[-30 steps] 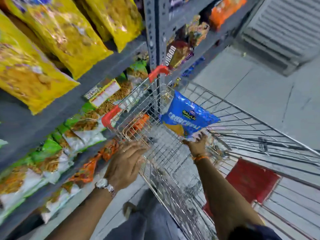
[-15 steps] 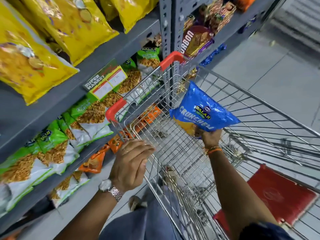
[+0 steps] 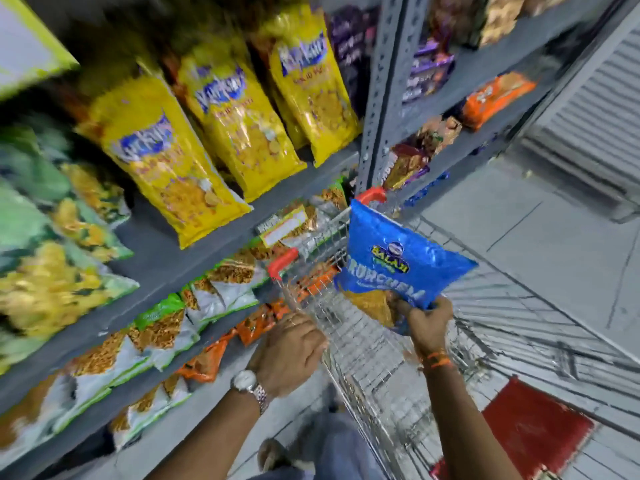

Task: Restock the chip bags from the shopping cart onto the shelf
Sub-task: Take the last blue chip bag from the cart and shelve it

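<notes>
A grey metal shelf (image 3: 162, 244) fills the left side, above a pale tiled floor (image 3: 540, 237); a ribbed shutter (image 3: 595, 109) stands far right. Yellow bags (image 3: 162, 161) lean on one level, green-and-white bags (image 3: 162, 327) and orange packets (image 3: 204, 362) on levels below. A wire cart (image 3: 381, 375) with red corners stands beside the shelf. The right hand (image 3: 427, 322) grips the lower edge of a blue chip bag (image 3: 394, 261), marked "BALAJI" and "CRUNCHEM", above the cart. The left hand (image 3: 289, 355), wearing a watch (image 3: 247, 384), is closed around the cart's rim.
</notes>
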Demonstrator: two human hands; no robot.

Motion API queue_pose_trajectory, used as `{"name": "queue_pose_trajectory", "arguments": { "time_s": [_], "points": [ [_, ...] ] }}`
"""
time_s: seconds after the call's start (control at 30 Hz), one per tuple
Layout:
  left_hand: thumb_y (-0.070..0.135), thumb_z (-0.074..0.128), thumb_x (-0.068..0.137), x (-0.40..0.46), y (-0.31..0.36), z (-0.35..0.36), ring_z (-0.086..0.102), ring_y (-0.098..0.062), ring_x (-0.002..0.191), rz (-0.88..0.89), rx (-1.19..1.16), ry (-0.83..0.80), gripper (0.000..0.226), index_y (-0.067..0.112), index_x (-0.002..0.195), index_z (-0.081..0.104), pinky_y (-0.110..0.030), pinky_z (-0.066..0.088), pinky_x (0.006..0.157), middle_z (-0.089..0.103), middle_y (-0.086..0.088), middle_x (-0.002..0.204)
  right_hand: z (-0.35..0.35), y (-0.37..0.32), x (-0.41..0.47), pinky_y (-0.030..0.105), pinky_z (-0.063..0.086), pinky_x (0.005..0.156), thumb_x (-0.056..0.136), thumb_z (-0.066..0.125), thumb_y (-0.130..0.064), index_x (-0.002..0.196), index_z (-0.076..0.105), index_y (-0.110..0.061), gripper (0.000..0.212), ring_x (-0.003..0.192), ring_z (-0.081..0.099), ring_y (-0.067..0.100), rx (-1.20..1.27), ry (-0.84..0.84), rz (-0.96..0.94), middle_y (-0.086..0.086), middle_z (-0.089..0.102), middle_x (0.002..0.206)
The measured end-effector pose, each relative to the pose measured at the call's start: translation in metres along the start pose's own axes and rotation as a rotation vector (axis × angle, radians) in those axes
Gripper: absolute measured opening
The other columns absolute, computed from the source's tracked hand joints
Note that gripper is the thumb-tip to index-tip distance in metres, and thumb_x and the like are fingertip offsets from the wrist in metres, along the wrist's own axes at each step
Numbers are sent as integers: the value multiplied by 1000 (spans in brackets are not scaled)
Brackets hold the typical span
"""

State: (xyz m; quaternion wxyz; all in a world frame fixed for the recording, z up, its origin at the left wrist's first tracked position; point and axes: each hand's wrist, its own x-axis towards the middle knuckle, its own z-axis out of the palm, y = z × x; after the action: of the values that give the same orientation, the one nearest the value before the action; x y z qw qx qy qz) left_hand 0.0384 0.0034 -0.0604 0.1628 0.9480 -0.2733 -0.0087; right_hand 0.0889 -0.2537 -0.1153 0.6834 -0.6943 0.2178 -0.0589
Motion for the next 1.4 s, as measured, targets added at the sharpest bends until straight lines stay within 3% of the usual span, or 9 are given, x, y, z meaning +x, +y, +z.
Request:
{"name": "queue_pose_trajectory", "arguments": {
  "time_s": [0.2,0.37,0.47,0.7,0.83,1.0,1.17,1.3,1.4],
  "points": [
    [32,54,98,-30,-6,-137,69,-22,101,-55,141,378,28,16,100,77,-37,48,101,75,1,103,21,-168,-32,21,61,63,68,86,-3,96,80,-26,38,75,73,0,148,-214,-280,-15,81,87],
    [26,49,100,-66,-12,-275,54,-19,133,-104,357,860,38,13,130,66,-39,36,119,63,-1,137,57,-311,-53,21,61,69,62,80,-14,90,81,-30,32,73,73,-1,247,-328,-524,-17,80,84],
    [26,48,99,-84,-22,-333,50,-24,137,-183,489,998,41,13,135,62,-43,30,122,58,-3,142,81,-392,-68,19,61,68,61,79,-11,86,81,-27,30,74,74,1,315,-423,-663,-16,81,83],
    [31,47,100,-116,-69,-364,58,-30,125,-388,579,1042,44,6,129,66,-53,39,115,66,-10,134,160,-512,-69,27,63,70,67,82,3,94,76,-13,32,76,75,10,462,-693,-792,-6,82,86],
    [28,51,96,-119,-78,-361,57,-27,125,-374,608,1041,43,9,132,65,-53,43,111,66,-7,135,225,-526,-45,27,63,68,71,79,6,79,81,-18,25,70,75,9,420,-770,-711,-5,81,78],
    [27,50,97,-116,-87,-359,57,-25,124,-358,625,1099,41,13,132,65,-47,39,115,65,-5,135,269,-518,-19,24,60,74,77,79,2,94,79,-15,24,85,77,12,259,-893,-691,-1,82,92],
    [29,47,100,-117,-91,-357,54,-22,129,-342,624,1104,43,19,140,58,-37,27,123,62,-1,139,260,-524,-15,28,61,84,54,97,-34,127,57,-18,84,112,72,18,209,-968,-681,-2,76,118],
    [30,46,100,-116,-91,-356,53,-23,130,-352,618,1110,43,19,140,58,-37,26,123,61,-1,139,267,-525,-29,22,60,87,52,98,-11,134,43,-24,100,114,67,2,115,-842,-845,-22,68,119],
    [29,48,98,-115,-91,-355,53,-22,130,-369,620,1112,43,20,139,59,-37,26,123,62,-1,139,273,-523,-28,21,59,86,53,97,2,136,42,-21,102,116,66,3,166,-770,-906,-18,68,122]
  ]
}}
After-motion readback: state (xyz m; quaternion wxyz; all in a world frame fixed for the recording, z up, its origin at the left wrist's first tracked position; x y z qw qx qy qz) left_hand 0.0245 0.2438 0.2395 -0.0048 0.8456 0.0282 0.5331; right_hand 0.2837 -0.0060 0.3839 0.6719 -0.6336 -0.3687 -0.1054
